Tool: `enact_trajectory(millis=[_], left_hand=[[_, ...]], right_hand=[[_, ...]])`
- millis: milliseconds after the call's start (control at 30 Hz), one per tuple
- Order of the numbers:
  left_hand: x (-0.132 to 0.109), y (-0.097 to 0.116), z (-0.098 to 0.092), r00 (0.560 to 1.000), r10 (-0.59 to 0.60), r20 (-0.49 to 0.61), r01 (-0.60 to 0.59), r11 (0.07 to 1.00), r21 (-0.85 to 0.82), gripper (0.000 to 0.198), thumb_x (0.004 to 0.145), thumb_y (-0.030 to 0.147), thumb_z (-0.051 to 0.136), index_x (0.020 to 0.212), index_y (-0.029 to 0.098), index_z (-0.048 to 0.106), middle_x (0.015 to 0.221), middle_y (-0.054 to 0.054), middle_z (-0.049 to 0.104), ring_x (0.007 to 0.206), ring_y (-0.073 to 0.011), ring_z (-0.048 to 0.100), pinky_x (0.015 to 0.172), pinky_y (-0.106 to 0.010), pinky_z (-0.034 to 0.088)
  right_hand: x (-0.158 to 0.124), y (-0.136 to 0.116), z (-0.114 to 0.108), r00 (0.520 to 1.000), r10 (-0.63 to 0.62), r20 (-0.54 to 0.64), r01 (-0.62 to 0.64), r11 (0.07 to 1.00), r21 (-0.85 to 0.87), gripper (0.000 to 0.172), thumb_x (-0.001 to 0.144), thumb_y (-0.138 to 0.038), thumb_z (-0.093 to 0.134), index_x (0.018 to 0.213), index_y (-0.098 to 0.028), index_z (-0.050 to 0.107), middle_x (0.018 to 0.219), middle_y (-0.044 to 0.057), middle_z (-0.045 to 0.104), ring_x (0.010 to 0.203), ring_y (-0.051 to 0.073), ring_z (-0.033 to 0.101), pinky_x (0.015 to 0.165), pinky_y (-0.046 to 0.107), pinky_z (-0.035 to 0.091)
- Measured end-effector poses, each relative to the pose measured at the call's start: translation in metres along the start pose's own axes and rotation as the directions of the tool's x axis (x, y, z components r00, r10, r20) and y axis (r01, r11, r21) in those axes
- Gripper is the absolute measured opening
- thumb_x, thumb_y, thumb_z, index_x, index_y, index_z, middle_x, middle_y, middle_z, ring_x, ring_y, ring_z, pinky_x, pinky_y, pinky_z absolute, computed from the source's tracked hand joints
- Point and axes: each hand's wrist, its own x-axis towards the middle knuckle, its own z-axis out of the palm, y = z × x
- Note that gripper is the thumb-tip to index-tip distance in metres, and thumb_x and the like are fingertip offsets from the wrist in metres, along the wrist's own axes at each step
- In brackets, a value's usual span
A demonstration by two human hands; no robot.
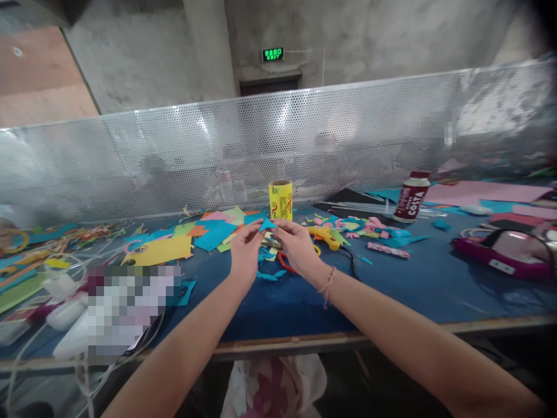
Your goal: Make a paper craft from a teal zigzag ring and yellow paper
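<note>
My left hand [244,251] and my right hand [296,244] meet over the middle of the blue table [391,290]. Both pinch a small blue paper piece [266,225] between thumbs and fingertips, held a little above the tabletop. Blue paper scraps [267,275] lie just under my hands. Red-handled scissors [285,262] rest on the table below my right hand, partly hidden by it. A yellow glue gun [324,235] lies to the right of my right hand.
A yellow tape roll [281,199] stands behind my hands. Coloured paper sheets [163,249] lie at left, pink scraps [374,226] at right. A Costa bottle [411,196], a pink device [505,255] and a perforated metal screen [278,145] are nearby.
</note>
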Motion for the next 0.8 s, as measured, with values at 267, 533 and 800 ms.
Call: enact_trajectory(millis=[267,533,800], left_hand=[[-0.0009,0.0016,0.0013,0.999,-0.003,-0.036,0.004,0.999,0.032,0.015,0.064,0.026,0.066,0.075,0.016,0.067,0.094,-0.007,0.066,0.091,-0.0187,0.059,0.084,-0.034,0.044],[-0.0027,0.0062,0.0013,0.999,-0.008,-0.036,0.01,0.998,0.065,0.018,0.064,0.028,0.066,0.078,0.017,0.067,0.083,-0.005,0.068,0.081,-0.0169,0.061,0.08,-0.032,0.045],[-0.0035,0.0087,-0.0008,0.997,0.074,0.017,-0.075,0.994,0.081,0.016,0.066,0.028,0.064,0.077,0.017,0.067,0.082,-0.005,0.066,0.08,-0.0162,0.059,0.079,-0.032,0.046]], right_hand=[[-0.0004,-0.0023,0.0006,0.999,0.007,0.039,-0.006,1.0,-0.025,0.018,0.058,-0.032,0.07,0.072,-0.02,0.067,0.071,0.001,0.067,0.073,0.015,0.061,0.074,0.03,0.047],[0.0024,0.002,-0.0017,0.999,-0.045,0.03,0.048,0.994,-0.094,0.018,0.06,-0.032,0.069,0.072,-0.02,0.065,0.07,0.0,0.066,0.069,0.014,0.059,0.07,0.03,0.047],[-0.0015,-0.007,-0.0061,0.98,-0.193,0.057,0.201,0.95,-0.24,0.01,0.066,-0.026,0.062,0.075,-0.02,0.063,0.073,0.001,0.063,0.071,0.015,0.057,0.069,0.029,0.046]])
